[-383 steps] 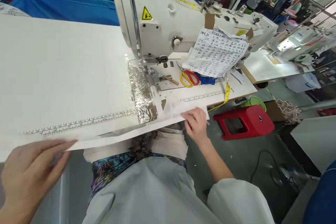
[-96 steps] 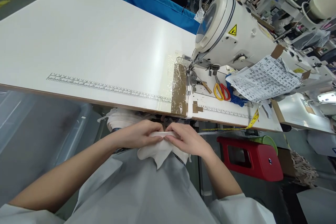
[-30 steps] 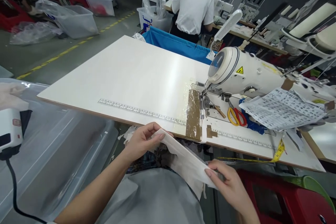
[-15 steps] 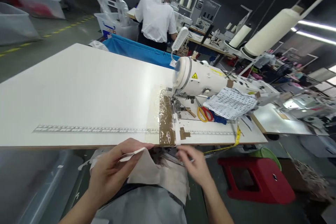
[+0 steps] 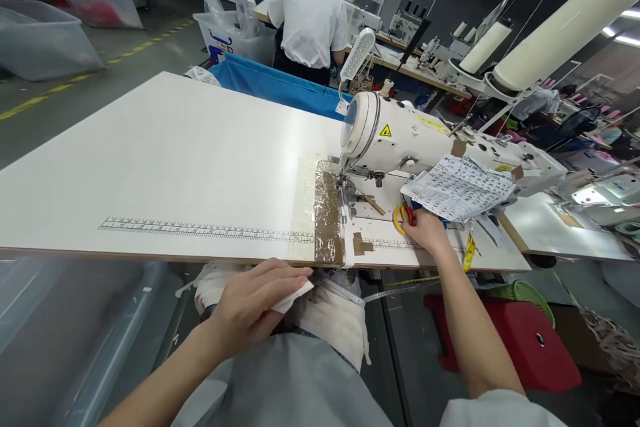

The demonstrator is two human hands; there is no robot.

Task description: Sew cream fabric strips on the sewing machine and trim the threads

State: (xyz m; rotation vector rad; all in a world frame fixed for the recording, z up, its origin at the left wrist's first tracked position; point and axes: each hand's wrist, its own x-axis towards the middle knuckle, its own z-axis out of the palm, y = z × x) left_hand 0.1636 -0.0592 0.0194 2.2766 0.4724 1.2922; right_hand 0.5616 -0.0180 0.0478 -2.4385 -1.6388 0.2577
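- Markings: the sewing machine (image 5: 400,140) carries a yellow triangular warning sticker on its head. A printed sheet (image 5: 457,188) dense with small writing hangs over the machine arm; the text is too small to read. A printed ruler strip (image 5: 205,231) runs along the near edge of the table, and a yellow measuring tape (image 5: 468,252) droops off the right end.
- Surface: a broad white table (image 5: 165,153), with a patch of brown tape under shiny clear film (image 5: 327,223) just left of the needle area.
- Room: a sewing workshop. A person in a white shirt (image 5: 310,17) works with back turned at the far side, beyond a blue bin (image 5: 270,83). A red stool (image 5: 520,340) sits on the floor to the right, below the table; clear plastic tubs stand at the far left.
- Left hand (image 5: 250,303): held low, just in front of the near table edge, palm down, fingers closed on a piece of white fabric (image 5: 295,297) that sticks out under the fingertips. More pale fabric lies in the lap beneath it.
- Right hand (image 5: 425,230): stretched out over the table, well apart from the left, closed around the yellow-and-red handles of the scissors (image 5: 403,215), which lie just right of the needle area below the printed sheet.
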